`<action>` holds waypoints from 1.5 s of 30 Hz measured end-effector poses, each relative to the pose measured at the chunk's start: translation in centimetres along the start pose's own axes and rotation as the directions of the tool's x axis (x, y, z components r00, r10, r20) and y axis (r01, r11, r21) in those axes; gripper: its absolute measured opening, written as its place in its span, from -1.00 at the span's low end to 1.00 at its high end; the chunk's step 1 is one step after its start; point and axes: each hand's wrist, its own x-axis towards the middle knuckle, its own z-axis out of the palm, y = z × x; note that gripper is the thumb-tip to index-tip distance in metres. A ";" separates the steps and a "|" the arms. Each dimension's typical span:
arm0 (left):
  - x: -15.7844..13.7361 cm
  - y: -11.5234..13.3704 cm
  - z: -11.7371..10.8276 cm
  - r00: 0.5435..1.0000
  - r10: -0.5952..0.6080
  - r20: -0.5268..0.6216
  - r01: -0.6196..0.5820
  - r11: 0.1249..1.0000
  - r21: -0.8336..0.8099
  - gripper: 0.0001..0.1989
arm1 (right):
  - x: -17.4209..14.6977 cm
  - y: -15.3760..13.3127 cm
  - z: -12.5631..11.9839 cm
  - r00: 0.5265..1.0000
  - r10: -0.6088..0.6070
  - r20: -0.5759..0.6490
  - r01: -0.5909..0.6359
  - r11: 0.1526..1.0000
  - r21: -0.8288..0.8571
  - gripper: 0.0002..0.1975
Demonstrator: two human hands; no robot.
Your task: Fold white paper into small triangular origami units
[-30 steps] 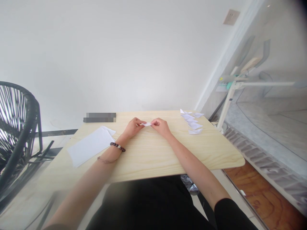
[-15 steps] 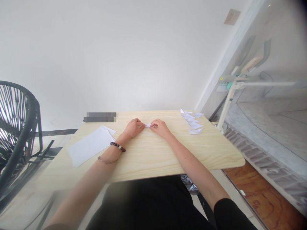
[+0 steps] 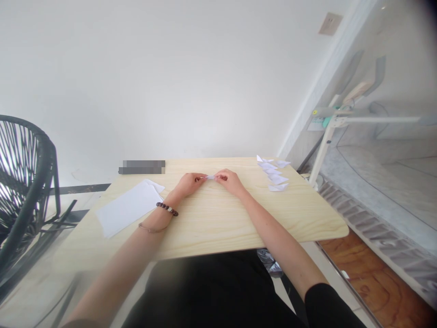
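Observation:
Between my two hands, over the middle of the wooden table, is a small piece of folded white paper. My left hand pinches its left end, and my right hand pinches the right end. Fingertips cover both ends, so only a narrow strip of the paper shows. A dark beaded bracelet and a thin band circle my left wrist. To the right on the tabletop lie several folded white paper pieces with pointed ends, some overlapping in a column.
White paper sheets lie left of my left forearm. A blurred-out dark patch covers something at the table's back left. A black woven chair stands at the left. Exercise equipment with a white frame is at the right.
The folded paper now looks flatter and narrower between my fingers. My left hand has shifted very slightly, with its fingers a little lower.

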 end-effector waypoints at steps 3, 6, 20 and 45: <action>0.0 0.3 0.0 1.000 -0.016 0.007 0.017 0.982 -0.189 -0.59 | -0.1 -0.2 -0.2 1.000 -0.007 -0.028 0.008 0.998 0.066 -0.83; 0.2 0.3 0.1 0.999 -0.033 0.030 0.043 0.915 -0.402 -0.60 | 0.0 -0.3 0.0 0.998 -0.021 -0.062 0.031 0.987 0.159 -0.82; 0.4 0.3 0.5 0.992 -0.128 0.017 0.106 0.734 -0.671 -0.62 | -0.2 -1.4 0.1 0.973 0.173 0.155 -0.229 0.819 0.526 -0.61; 0.4 0.1 0.6 0.981 -0.190 0.038 0.171 0.751 -0.637 -0.66 | -0.1 -1.4 0.0 0.989 0.138 0.057 -0.150 0.913 0.379 -0.74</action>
